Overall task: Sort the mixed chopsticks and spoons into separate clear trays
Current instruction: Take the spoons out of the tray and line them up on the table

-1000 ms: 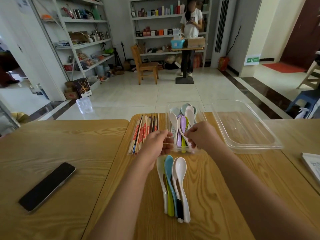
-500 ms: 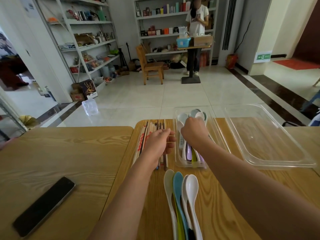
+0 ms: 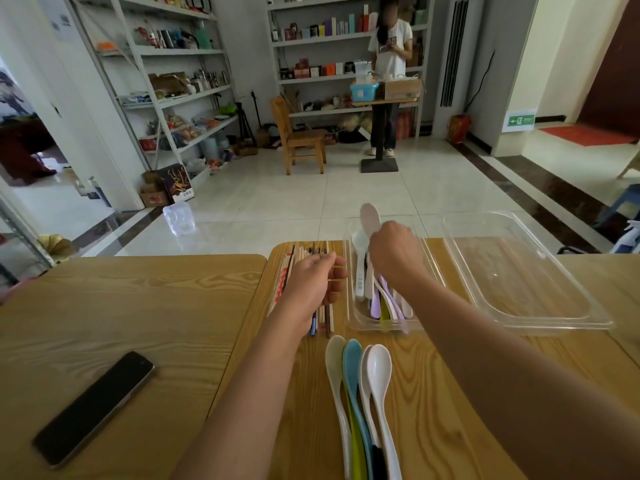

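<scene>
My right hand (image 3: 394,254) grips a pale spoon (image 3: 370,216) whose bowl sticks up above the small clear tray (image 3: 350,317). That tray holds several white, lilac and green spoons (image 3: 379,303). Left of it, loose chopsticks (image 3: 285,275) lie in a pile on the table. My left hand (image 3: 315,284) hovers over them with curled fingers and pinches a thin yellow strand (image 3: 337,279); whether that is a band or a stick I cannot tell. A row of white, blue and green spoons (image 3: 362,386) lies on the table nearer to me.
A large clear tray (image 3: 588,317) with nothing in it sits at the right. A black phone (image 3: 93,407) lies on the left table, past a narrow gap between the two tables. A person stands at a far counter.
My right hand has risen out of the small tray with a pale spoon in its grip. My left hand has stayed over the chopsticks.
</scene>
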